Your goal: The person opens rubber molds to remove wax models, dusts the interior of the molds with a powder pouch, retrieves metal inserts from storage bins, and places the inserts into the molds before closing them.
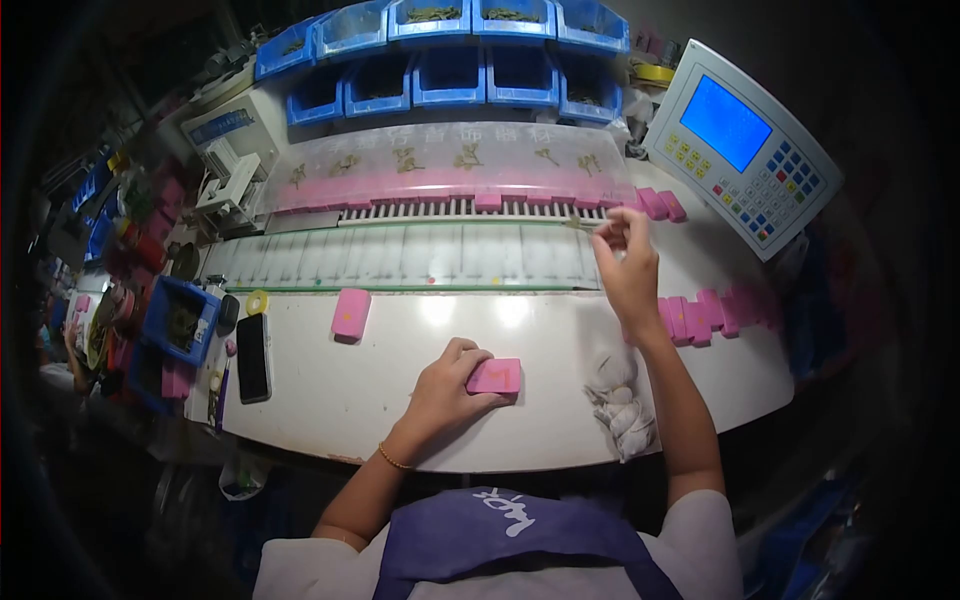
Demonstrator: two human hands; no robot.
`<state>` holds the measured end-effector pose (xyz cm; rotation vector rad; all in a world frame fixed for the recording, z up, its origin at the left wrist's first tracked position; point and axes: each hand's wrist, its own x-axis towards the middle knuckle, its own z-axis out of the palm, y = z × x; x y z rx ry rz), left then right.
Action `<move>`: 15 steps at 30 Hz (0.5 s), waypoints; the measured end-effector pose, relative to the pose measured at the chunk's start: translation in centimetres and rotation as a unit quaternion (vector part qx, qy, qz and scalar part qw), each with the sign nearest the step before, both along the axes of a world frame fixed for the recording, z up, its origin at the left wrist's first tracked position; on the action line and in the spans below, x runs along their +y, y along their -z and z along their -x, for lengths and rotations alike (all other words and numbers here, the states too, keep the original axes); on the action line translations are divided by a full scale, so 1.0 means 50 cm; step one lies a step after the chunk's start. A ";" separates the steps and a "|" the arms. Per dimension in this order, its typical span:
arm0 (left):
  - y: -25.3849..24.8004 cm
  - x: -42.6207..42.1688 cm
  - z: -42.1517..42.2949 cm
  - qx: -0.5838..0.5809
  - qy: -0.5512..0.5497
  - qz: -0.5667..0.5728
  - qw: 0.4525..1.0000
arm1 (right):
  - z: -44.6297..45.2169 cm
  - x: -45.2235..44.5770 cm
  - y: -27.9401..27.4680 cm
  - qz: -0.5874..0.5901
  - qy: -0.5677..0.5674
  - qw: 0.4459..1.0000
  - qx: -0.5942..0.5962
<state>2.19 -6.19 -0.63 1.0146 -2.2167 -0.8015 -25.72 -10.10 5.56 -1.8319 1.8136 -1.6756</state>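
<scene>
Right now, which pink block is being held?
The pink block gripped by the left hand. The lone block right of the phone and the grouped blocks beside the right forearm lie unheld.

Right of centre, whatever the right hand (628, 262) may pinch is too small and blurred to tell; at lower centre, the left hand (448, 388) covers one end of a pink block (497, 375); the purple apron (440, 548) runs off the bottom edge; at right, a row of pink blocks (708, 310) blurs into shadow
</scene>
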 end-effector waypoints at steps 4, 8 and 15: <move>0.005 -0.004 0.000 -0.010 -0.004 0.000 1.000 | -0.005 -0.133 -0.017 0.013 0.006 1.000 0.015; 0.003 -0.005 -0.005 0.001 0.006 0.007 1.000 | -0.002 -0.246 0.005 0.024 0.036 0.994 0.101; -0.028 0.003 -0.011 0.026 0.011 -0.039 0.999 | -0.042 -0.154 -0.023 0.065 0.033 0.984 0.165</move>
